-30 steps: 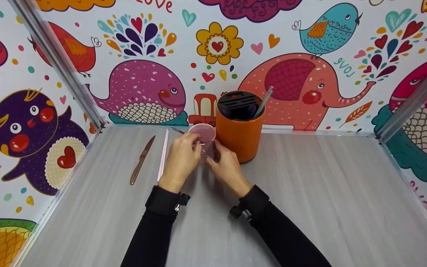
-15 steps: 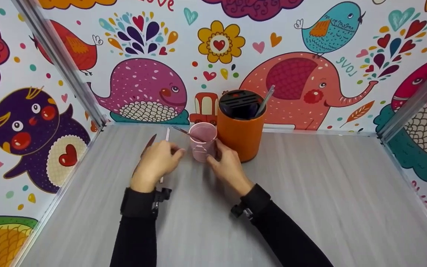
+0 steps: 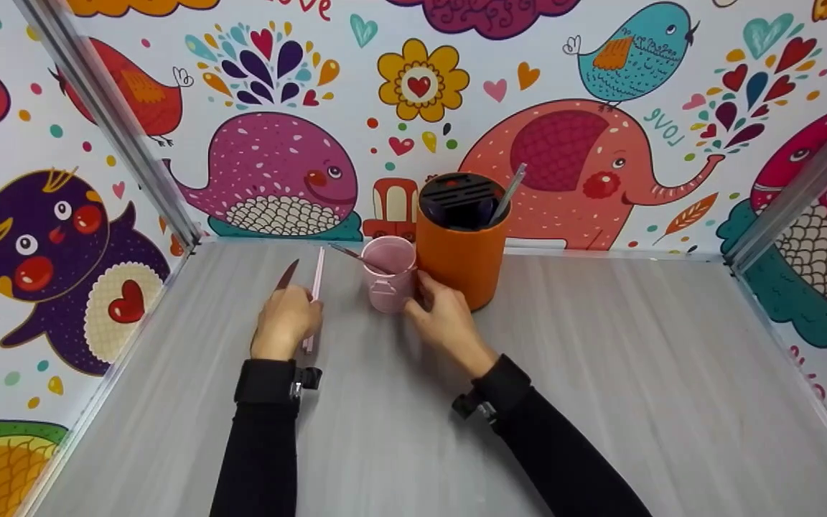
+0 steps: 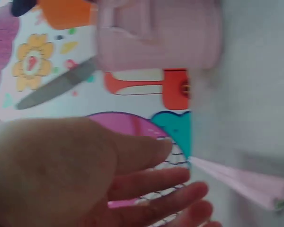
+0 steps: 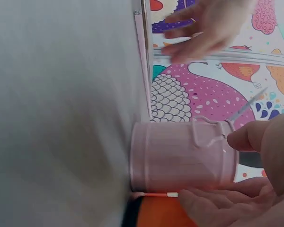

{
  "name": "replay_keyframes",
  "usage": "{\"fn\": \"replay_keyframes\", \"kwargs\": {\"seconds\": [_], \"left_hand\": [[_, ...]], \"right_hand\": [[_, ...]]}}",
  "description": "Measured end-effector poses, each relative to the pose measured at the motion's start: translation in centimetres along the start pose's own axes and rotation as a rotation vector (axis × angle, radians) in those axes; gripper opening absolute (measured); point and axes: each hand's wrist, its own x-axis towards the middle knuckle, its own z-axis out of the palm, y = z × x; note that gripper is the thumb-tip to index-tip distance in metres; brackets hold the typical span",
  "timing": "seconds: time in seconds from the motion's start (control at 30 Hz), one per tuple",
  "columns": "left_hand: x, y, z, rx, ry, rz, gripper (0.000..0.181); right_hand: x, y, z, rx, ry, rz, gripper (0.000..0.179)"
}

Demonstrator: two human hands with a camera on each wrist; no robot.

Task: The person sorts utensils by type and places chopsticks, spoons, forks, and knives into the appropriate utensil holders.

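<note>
My right hand [image 3: 446, 323] holds a small pink metal bucket [image 3: 390, 293] upright, thumb and fingers on either side of its wall. A flat metal utensil with a blade-like end [image 4: 57, 87] leans out over the rim. My left hand [image 3: 286, 323] hovers low over a copper-coloured knife [image 3: 289, 274], its fingers [image 4: 156, 187] loosely extended with nothing between them. The hand hides most of that knife. Just right of it lies a pair of slim pink sticks [image 3: 319, 273].
An orange cylindrical holder [image 3: 460, 262] with a black slotted top stands right beside the bucket. A clear-looking stick [image 3: 510, 192] pokes out of it. Behind them rises a wall panel with cartoon animals [image 3: 284, 172], and side panels meet it at metal corner posts.
My left hand has let go of the utensil in the bucket and moved left and down over the knife. My right hand has stayed on the bucket.
</note>
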Motion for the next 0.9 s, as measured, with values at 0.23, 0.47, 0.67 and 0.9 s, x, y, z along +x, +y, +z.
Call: {"fn": "replay_keyframes", "kwargs": {"seconds": [0.23,0.47,0.67,0.9], "left_hand": [[1.0,-1.0,1.8,0.056,0.069,-0.022,0.023],[1.4,-1.4,2.6,0.080,0.131,-0.003,0.020],[1.6,-1.6,2.9,0.099,0.168,0.006,0.020],[1.7,-1.7,3.1,0.082,0.163,0.022,0.016]], "right_hand": [[0.3,0.9,-3.9,-0.089,-0.026,0.007,0.034],[0.9,2.5,-9.2,-0.066,-0.278,0.099,0.037],[1.1,3.5,-12.2,-0.053,-0.225,0.163,0.040],[1.3,4.2,-13.8,-0.083,-0.045,0.224,0.077]]}}
